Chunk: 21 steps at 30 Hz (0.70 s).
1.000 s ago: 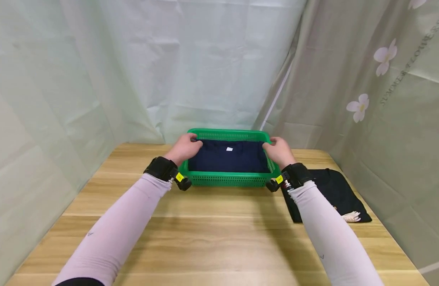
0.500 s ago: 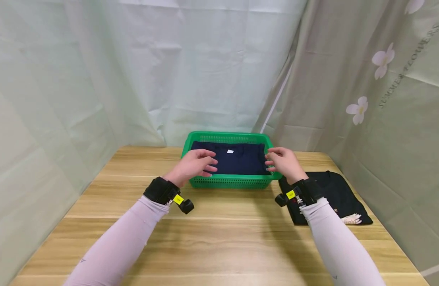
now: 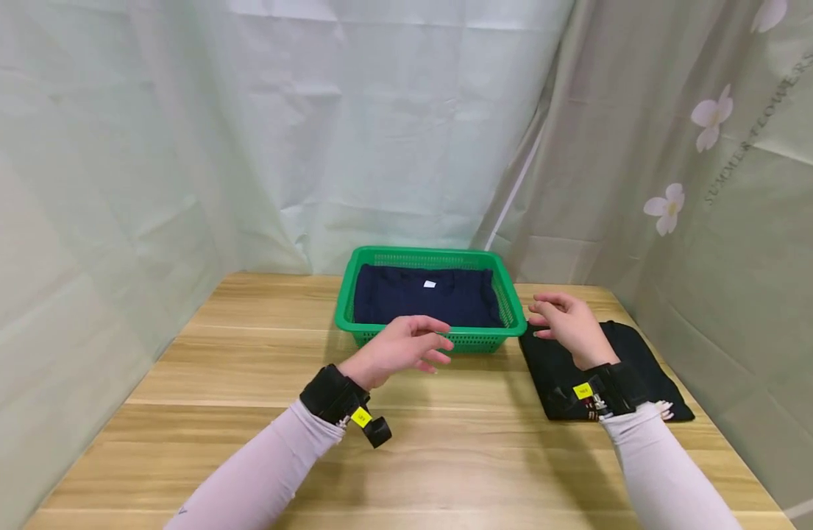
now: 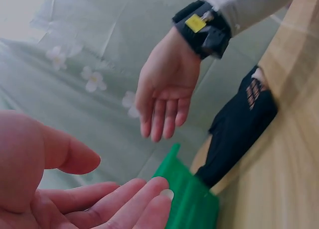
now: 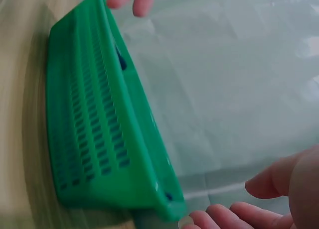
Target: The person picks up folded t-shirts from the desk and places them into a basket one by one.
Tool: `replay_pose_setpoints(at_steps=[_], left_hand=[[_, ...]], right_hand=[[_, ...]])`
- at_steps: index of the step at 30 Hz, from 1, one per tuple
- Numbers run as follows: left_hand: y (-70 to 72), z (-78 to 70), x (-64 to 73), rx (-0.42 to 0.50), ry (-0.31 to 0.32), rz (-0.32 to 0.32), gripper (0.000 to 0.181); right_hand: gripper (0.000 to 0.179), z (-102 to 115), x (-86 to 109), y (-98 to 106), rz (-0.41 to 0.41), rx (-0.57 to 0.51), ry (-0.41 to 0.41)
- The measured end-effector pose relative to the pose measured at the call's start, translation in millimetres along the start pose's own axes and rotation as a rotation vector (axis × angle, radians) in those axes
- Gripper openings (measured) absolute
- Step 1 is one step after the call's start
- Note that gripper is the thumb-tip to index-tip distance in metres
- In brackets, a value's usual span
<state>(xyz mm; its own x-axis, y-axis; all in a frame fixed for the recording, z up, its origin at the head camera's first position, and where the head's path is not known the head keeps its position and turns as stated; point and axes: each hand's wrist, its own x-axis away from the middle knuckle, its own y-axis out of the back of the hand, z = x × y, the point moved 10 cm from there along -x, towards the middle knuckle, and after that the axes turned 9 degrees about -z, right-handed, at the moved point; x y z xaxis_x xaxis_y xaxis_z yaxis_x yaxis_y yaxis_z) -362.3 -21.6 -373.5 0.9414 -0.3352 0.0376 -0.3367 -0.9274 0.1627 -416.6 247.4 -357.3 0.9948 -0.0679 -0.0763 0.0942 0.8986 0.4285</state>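
Note:
A folded navy garment (image 3: 426, 298) with a small white label at its neckline lies in a green plastic basket (image 3: 432, 331). My left hand (image 3: 399, 350) hovers in front of the basket, fingers loosely bent and holding nothing. Over the left edge of a folded black shirt (image 3: 545, 375), to the basket's right, is my right hand (image 3: 568, 327), also with nothing in it. In the left wrist view the right hand (image 4: 169, 87) shows its palm with fingers extended. The right wrist view has the basket's perforated side (image 5: 89, 114) beside the right hand's fingertips. My right forearm covers part of the shirt's print.
The wooden table (image 3: 247, 390) carries the basket near its back edge and the black shirt near its right edge. Pale curtains (image 3: 393, 132) hang behind and along both sides, with flowers printed on the right one.
Both hands have let go of the garment in the basket and drawn back toward me. Both then moved right, the left to the basket's front, the right over the black shirt.

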Motion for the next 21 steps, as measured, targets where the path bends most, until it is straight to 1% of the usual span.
replay_pose_setpoints(at_steps=[5, 10, 14, 16, 21], left_hand=[[-30.0, 9.7, -2.8, 0.012, 0.015, 0.042, 0.037], [-58.6, 25.0, -5.8, 0.045, 0.064, 0.058, 0.033], [-78.6, 37.3, -10.1, 0.085, 0.101, 0.057, 0.031], [-88.1, 43.1, -12.9, 0.099, 0.114, 0.052, 0.030], [-111.5, 57.6, -20.4, 0.090, 0.139, 0.038, 0.033]], right_hand=[[0.058, -18.6, 0.1, 17.0, -0.033, 0.041, -0.022], [0.059, -40.4, -4.0, 38.7, -0.074, 0.072, -0.042], [0.060, -63.6, -7.2, 63.2, -0.115, 0.092, -0.066], [0.060, -77.7, -7.9, 76.4, -0.134, 0.102, -0.091], [0.064, -112.8, -7.7, 113.0, -0.196, 0.158, -0.175]])
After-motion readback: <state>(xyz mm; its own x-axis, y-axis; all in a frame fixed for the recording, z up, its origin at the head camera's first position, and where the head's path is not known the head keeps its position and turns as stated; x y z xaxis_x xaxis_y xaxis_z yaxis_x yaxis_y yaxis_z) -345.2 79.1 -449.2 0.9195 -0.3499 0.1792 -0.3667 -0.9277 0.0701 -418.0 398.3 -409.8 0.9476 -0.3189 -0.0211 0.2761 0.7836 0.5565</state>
